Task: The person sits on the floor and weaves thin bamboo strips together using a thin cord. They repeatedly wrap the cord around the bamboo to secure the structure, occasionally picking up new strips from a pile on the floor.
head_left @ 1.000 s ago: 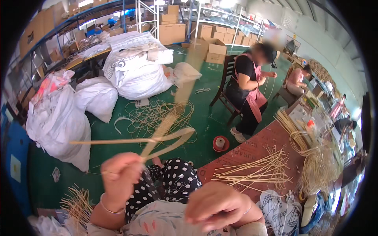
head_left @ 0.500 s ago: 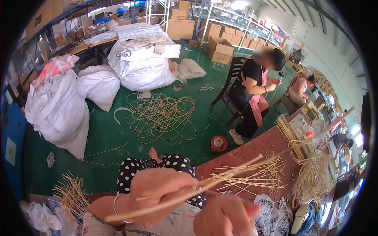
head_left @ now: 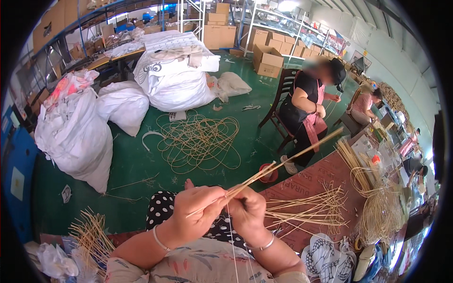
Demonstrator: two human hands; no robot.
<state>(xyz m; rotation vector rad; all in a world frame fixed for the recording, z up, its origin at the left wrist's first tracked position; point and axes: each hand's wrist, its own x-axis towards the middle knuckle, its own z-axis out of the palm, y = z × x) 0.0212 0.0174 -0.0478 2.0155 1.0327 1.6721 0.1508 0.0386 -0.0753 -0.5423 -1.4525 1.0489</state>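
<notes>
Sticks (head_left: 257,176) in left grip (head_left: 199,210), right grip (head_left: 250,213) touching

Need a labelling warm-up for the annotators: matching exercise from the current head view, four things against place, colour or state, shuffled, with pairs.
Column 1
1. Raised sticks
2. Tangled coil near the white bags
3. Trousers
4. Loose sticks at right

Column 2
A. Scattered over the reddish board
B. Black with white dots
C. Run through the left hand
D. Spread on the green floor

Pairs: 1-C, 2-D, 3-B, 4-A
</notes>
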